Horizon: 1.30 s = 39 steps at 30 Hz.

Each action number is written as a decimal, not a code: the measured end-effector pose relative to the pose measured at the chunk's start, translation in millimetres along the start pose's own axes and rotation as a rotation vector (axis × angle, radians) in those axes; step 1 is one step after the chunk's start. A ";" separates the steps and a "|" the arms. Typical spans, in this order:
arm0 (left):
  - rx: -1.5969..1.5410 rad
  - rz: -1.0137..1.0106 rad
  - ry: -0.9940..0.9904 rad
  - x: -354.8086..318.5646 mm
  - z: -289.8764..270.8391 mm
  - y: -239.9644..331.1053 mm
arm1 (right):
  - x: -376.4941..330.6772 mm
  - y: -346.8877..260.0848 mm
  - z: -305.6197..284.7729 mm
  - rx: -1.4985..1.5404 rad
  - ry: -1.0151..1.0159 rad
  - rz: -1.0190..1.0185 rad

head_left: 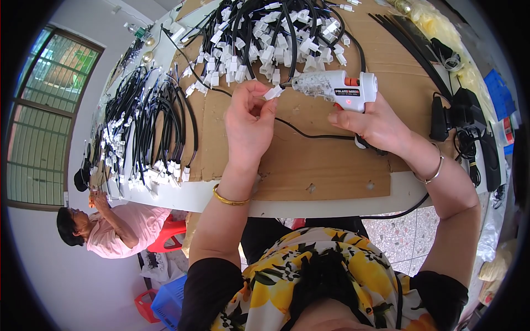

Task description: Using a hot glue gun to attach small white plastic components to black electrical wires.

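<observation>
My right hand (375,122) grips a white hot glue gun (353,92), whose nozzle points left and whose clear-looking front is smeared with glue. My left hand (249,113) pinches a small white plug connector (274,92) between thumb and fingertips, right at the nozzle's tip. Whether tip and connector touch, I cannot tell. A thin black cord (309,134) runs across the cardboard beneath my hands. Beyond them lies a big heap of black cables with white connectors (270,52).
Cardboard (326,182) covers the white table. More bundled black cables (165,121) lie at left. Black tubes (411,52) and a black power adapter (466,113) are at right. A co-worker in a pink shirt (130,226) sits at the left table edge, near a blue crate (172,300).
</observation>
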<state>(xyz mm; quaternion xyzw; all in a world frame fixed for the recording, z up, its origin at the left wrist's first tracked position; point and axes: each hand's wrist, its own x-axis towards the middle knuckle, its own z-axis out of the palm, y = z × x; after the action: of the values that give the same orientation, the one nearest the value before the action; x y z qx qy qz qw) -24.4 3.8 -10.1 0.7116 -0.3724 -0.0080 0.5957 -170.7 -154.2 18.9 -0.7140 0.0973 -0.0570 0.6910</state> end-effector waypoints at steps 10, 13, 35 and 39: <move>0.259 0.146 0.060 -1.2 0.7 -4.0 | 0.4 -2.2 0.1 0.030 0.020 0.017; 0.299 0.200 0.073 -1.1 1.5 -3.9 | 0.7 0.6 -0.8 0.013 0.019 0.022; 0.343 0.237 0.112 -0.3 0.8 -3.1 | -2.3 -2.3 -0.5 0.001 -0.001 0.026; 0.222 0.182 0.106 0.6 1.4 -3.7 | -3.0 -4.2 1.1 0.013 0.003 -0.037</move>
<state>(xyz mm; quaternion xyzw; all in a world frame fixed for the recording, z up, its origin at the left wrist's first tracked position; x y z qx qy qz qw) -22.7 2.3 -13.4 0.7358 -0.4020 0.1245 0.5305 -173.2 -152.4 23.2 -0.7110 0.0848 -0.0714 0.6944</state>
